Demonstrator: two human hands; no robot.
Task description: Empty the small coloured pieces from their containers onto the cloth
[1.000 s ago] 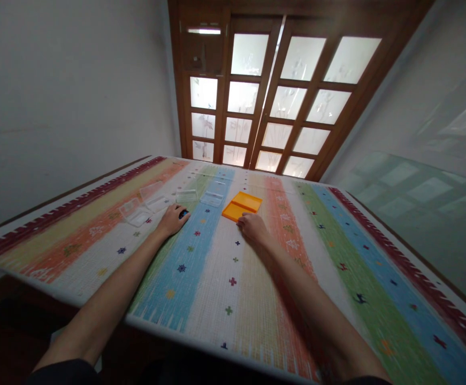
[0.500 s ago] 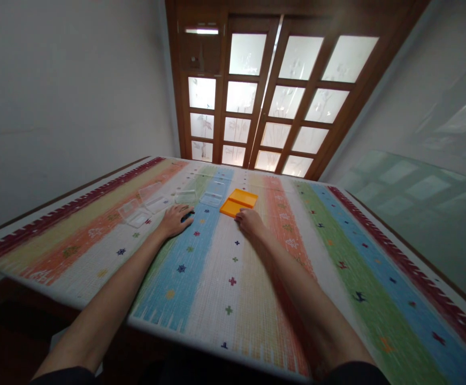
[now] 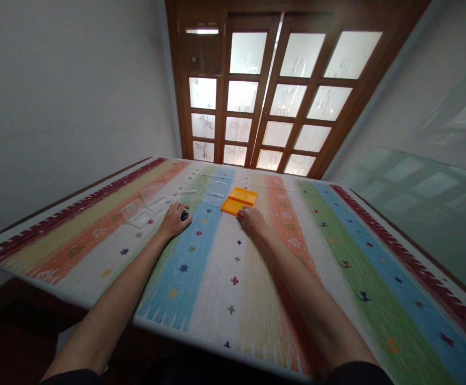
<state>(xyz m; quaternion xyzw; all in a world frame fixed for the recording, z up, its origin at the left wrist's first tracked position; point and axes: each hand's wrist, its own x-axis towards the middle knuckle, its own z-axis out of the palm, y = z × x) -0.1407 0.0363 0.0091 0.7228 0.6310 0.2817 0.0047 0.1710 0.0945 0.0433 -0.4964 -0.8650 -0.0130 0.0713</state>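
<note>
An orange plastic case (image 3: 238,201) lies opened out flat on the tablecloth, its lid half away from me. My right hand (image 3: 252,218) is closed at its near right corner, fingertips gripping the edge. My left hand (image 3: 175,219) rests on the cloth to the left, fingers curled around a small dark object (image 3: 184,215) with a bluish tint; most of it is hidden. Just beyond that hand stand clear plastic cases with raised lids: one clear case (image 3: 213,199) beside the orange one, another clear case (image 3: 188,195) behind my fingers.
Further left are two more opened clear cases, a nearer clear case (image 3: 136,216) and a farther clear case (image 3: 156,203). A striped, patterned tablecloth (image 3: 212,278) covers the table. Walls flank it, with a glazed wooden door (image 3: 257,115) at the far end.
My left hand's fingers have curled in more and lifted slightly, so the small dark object shows more. My right hand stays at the orange case. The view has shifted slightly.
</note>
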